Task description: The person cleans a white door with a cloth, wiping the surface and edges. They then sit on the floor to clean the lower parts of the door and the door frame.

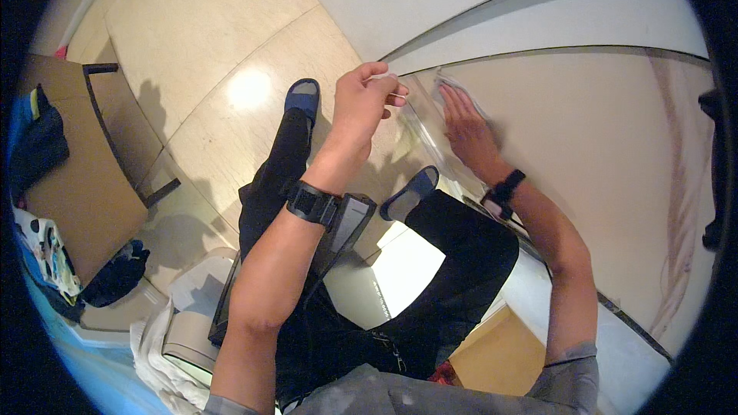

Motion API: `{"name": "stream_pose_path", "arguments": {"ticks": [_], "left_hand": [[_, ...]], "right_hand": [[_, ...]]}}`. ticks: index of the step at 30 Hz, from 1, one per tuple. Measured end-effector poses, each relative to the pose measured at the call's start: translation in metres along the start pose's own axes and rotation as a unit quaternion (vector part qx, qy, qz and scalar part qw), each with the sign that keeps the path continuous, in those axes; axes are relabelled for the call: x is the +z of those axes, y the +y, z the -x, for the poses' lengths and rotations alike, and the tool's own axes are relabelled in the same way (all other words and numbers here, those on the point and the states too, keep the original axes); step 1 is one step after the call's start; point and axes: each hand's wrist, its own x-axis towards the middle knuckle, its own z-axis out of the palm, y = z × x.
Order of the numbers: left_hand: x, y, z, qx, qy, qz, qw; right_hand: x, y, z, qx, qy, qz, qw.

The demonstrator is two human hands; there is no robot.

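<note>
My right hand lies with fingers stretched out on a pale cloth, pressing it against the large beige panel near its far left corner. Much of the cloth is hidden under the hand. My left hand is raised to the left of the panel, its fingers curled; a thin white thing shows at the fingertips, too small to name. A clear strip runs along the panel's near edge, between the two hands. Each wrist wears a black strap.
Beige floor tiles spread ahead, with my slippered feet on them. At the left stands a cardboard box with dark clothes beside it. White cloth hangs at the lower left. Another cardboard box sits below my right arm.
</note>
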Motion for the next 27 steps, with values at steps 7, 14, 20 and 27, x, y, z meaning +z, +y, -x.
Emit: {"name": "stream_pose_path", "arguments": {"ticks": [7,14,20,27], "left_hand": [[-0.012,0.007,-0.004,-0.002,0.015,-0.002,1.000],[-0.020,0.010,-0.005,-0.053,0.021,-0.021,0.998],[-0.010,-0.002,-0.006,-0.053,0.033,-0.005,0.998],[0.003,-0.008,-0.009,-0.053,0.025,-0.026,0.998]], "right_hand": [[0.078,-0.006,-0.051,-0.035,0.069,-0.022,0.997],[0.174,-0.015,-0.079,0.054,0.109,-0.291,0.949],[0.161,-0.052,-0.116,0.260,0.044,-0.858,0.441],[0.242,-0.042,-0.092,0.165,0.078,-0.774,0.607]]}}
